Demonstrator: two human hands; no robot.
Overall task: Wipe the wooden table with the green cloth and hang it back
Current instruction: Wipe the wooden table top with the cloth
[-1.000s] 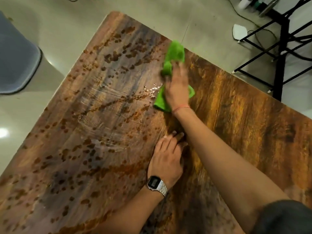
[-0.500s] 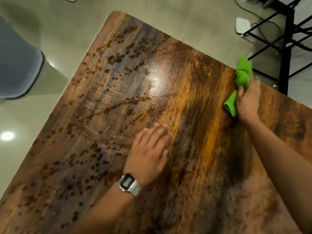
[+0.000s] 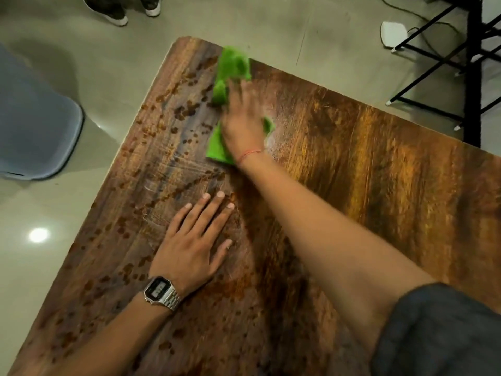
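The wooden table (image 3: pixel 366 185) fills most of the view, dark-speckled on its left side. A green cloth (image 3: pixel 231 69) lies near the table's far left corner. My right hand (image 3: pixel 242 120) presses flat on the cloth, blurred by motion, with the arm crossing over from the right. Green cloth shows above the fingers and below the palm. My left hand (image 3: pixel 195 240), with a metal watch on the wrist, rests flat on the table nearer to me, fingers spread and straight, holding nothing.
A grey chair (image 3: pixel 35 126) stands on the floor to the left. A black metal rack (image 3: pixel 461 63) and a white object (image 3: pixel 393 33) with a cable are at the upper right. Another person's shoes (image 3: pixel 119 9) show at the top left.
My right hand swept the cloth from the table's right far edge back left to the far left corner. My left hand stayed flat on the table with fingers spread.
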